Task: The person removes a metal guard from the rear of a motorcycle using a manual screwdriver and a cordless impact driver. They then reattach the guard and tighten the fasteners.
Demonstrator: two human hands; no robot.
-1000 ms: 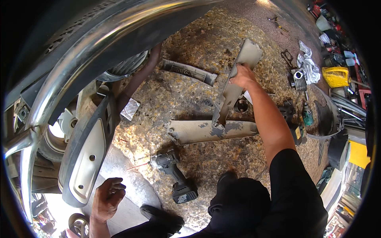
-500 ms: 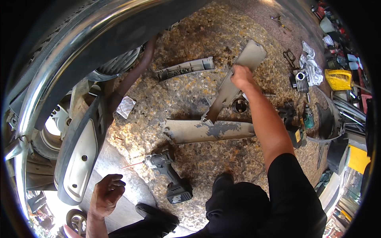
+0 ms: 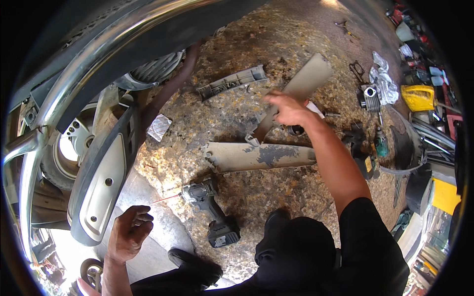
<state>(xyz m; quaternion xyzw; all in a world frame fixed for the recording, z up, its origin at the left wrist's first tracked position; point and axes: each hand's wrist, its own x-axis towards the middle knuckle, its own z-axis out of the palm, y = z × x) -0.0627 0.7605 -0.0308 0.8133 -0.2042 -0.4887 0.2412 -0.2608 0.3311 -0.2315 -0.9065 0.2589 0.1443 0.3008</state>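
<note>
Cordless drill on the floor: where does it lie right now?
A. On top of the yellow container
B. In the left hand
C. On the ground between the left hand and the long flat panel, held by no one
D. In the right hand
C: the cordless drill lies untouched on the ground, the left hand curled beside it, the right hand up on the tilted grey panel, above the long flat panel.

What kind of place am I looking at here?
Most likely a scooter or motorcycle repair shop. A scooter stands at the left, removed grey body panels lie on the speckled floor, and a cordless power driver and an engine part lie nearby.
</note>
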